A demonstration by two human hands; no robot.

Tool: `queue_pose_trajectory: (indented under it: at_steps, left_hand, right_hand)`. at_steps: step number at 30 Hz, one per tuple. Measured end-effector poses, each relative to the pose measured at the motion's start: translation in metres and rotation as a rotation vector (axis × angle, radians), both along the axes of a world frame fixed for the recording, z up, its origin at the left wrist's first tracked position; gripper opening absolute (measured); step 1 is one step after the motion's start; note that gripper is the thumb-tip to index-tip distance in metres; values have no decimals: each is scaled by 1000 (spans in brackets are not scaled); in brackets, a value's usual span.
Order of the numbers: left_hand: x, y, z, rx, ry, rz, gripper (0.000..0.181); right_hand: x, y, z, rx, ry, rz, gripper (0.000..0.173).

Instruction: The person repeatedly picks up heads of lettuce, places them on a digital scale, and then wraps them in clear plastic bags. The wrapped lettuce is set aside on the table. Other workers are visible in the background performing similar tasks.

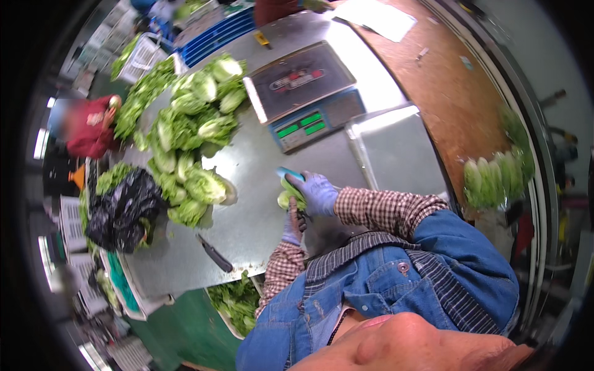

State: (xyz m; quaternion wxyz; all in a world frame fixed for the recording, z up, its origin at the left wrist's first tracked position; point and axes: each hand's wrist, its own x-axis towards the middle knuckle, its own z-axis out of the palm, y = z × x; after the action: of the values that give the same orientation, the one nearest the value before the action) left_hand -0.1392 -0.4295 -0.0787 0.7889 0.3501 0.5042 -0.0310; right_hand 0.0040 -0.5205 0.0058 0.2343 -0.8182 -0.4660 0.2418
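Observation:
My right hand [320, 191], in a lavender work glove, is closed around a light-blue object [283, 172]; its kind cannot be told. My left hand [293, 226], in a stained glove, holds a small romaine lettuce [284, 201] just below it. Both hands are close together over the near part of the metal table [250, 218]. Left of them lies a dark-handled knife [216, 255]. Farther left, a pile of romaine lettuces [199, 120] spreads across the table, with several single heads [204, 185] at its near end.
A weighing scale [311, 97] with lit green displays stands beyond my hands, beside a metal tray [394, 148]. Bagged lettuces [494, 178] lie on the brown board at the right. A black plastic bag [123, 211] sits at the left edge, near a co-worker [93, 123]. A leafy-filled crate [234, 301] stands below.

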Motion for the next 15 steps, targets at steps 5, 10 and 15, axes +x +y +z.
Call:
queue_pose_trajectory:
  at_steps: [5, 10, 15]
  left_hand:
    - [50, 6, 39, 637, -65, -187, 52]
    - [110, -38, 9, 528, -523, -378, 33]
    - [140, -186, 3, 976, -839, -853, 27]
  right_hand:
    - [78, -75, 29, 269, 385, -312, 118]
    - [95, -242, 52, 412, 425, -612, 118]
    - [24, -373, 77, 21, 628, -817, 121]
